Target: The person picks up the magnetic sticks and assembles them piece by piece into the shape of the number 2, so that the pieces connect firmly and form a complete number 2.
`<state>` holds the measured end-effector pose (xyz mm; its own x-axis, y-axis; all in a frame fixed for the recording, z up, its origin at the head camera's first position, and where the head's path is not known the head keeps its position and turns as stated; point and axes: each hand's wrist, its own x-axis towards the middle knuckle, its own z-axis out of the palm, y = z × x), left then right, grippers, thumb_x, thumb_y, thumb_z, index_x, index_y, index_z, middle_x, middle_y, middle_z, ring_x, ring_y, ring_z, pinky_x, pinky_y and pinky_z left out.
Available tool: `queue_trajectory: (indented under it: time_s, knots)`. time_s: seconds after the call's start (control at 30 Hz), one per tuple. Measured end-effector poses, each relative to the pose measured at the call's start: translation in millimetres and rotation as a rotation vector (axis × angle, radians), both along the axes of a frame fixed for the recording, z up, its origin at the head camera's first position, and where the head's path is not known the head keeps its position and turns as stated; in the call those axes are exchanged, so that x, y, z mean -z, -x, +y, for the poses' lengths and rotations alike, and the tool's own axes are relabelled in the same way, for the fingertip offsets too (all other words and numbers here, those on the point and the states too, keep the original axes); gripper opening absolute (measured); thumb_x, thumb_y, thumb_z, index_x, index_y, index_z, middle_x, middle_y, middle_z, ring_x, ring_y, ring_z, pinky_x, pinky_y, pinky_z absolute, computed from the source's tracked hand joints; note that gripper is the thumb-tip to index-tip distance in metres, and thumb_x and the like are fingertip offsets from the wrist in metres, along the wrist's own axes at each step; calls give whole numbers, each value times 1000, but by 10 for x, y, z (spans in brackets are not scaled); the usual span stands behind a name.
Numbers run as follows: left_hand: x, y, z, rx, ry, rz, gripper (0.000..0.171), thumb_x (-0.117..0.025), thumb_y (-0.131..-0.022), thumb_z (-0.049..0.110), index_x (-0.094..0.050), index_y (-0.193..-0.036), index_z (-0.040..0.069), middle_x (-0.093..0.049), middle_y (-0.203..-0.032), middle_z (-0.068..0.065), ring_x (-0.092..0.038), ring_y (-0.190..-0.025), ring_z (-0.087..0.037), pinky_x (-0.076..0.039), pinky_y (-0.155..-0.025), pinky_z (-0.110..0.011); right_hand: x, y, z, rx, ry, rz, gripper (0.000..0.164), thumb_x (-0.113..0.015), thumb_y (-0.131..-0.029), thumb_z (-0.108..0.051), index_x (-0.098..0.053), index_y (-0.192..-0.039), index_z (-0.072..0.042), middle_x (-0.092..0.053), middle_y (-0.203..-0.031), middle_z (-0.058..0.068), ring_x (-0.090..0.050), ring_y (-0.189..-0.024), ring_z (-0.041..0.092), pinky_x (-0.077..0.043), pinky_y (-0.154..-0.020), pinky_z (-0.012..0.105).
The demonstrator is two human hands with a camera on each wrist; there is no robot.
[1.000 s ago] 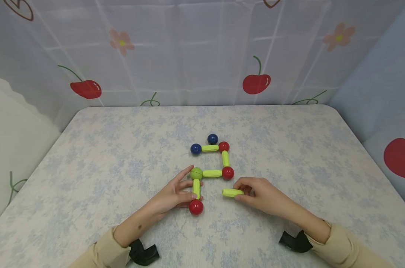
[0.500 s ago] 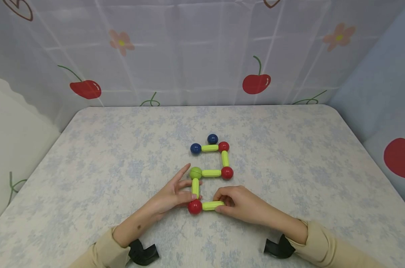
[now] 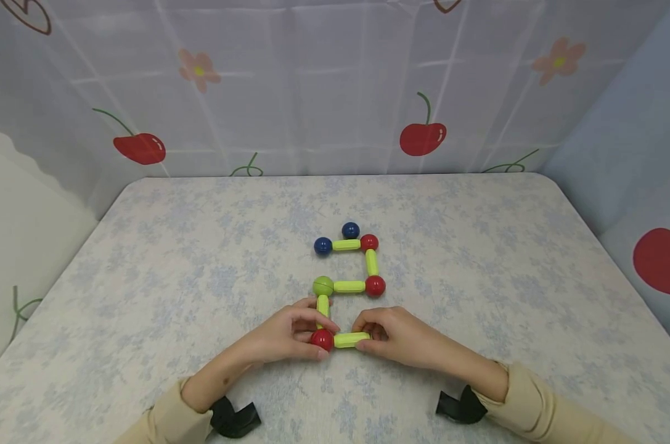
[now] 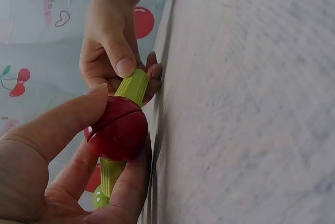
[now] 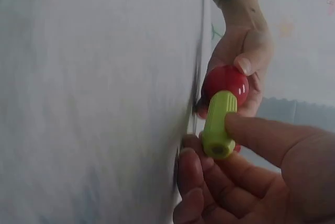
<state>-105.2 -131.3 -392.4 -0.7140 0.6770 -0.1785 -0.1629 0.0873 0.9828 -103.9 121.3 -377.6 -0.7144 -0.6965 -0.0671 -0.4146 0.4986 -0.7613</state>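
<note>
My left hand (image 3: 281, 335) grips the near red ball (image 3: 322, 340) between thumb and fingers; the left wrist view shows the thumb on one side of this red ball (image 4: 119, 130). My right hand (image 3: 404, 338) pinches a yellow-green rod (image 3: 350, 340) by its right end, and the rod's other end touches the red ball. In the right wrist view the free end of this rod (image 5: 220, 124) faces the camera. A second rod (image 3: 323, 311) runs from the red ball up to a green ball (image 3: 323, 286), partly hidden by my left fingers.
From the green ball a rod (image 3: 349, 287) leads right to a red ball (image 3: 375, 285). Another rod (image 3: 371, 263) goes on to a farther red ball (image 3: 369, 242), then one (image 3: 346, 245) to a blue ball (image 3: 323, 246). A second blue ball (image 3: 351, 230) lies just behind.
My right hand has brought its rod left and nearer, against the near red ball. My left hand has shifted from the upright rod down onto that red ball.
</note>
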Motion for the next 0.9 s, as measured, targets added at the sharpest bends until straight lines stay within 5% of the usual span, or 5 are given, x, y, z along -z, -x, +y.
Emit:
queue_trajectory:
  time_s: [0.17,0.3,0.53,0.7,0.9]
  knots:
    - [3,12,5,-23,0,-43,31,-73,-79,-1,-65,-108,-5,-11,-149,-25,-44,-122,-30,-44,-90,-34,-239,201,120,-14,-63,103,16,-67,-88,-17,-66,-102,-10,-56,-85,-10,-49,-73,7,-45,-63,26]
    - [7,18,-4,-44,-7,-92,32,-73,-79,0,-64,-108,-6,-10,-150,-24,-45,-122,-28,-43,-92,-34,-372,597,185,167,4,194,17,-67,-88,-11,-66,-103,-5,-60,-88,-2,-54,-79,15,-48,-66,31]
    - [1,9,7,-49,15,-91,30,-73,-80,2,-65,-108,-4,-11,-150,-23,-46,-121,-27,-42,-93,-34,-206,1309,109,471,39,29,30,-60,-93,-17,-60,-119,-2,-60,-111,13,-55,-98,27,-49,-79,38]
    - [-1,1,0,-63,26,-73,28,-73,-81,4,-66,-106,-5,-15,-149,-23,-44,-123,-28,-41,-94,-35,-130,1534,-80,447,-88,-63,41,-60,-93,-27,-57,-126,-2,-56,-114,15,-52,-102,28,-47,-79,36]
    - [26,18,-9,-86,47,-84,27,-72,-82,7,-67,-106,-3,-24,-147,-21,-43,-124,-27,-43,-91,-33,-68,1595,-204,400,-199,-54,49,-62,-91,-31,-53,-128,-1,-54,-116,19,-52,-95,28,-46,-76,36]
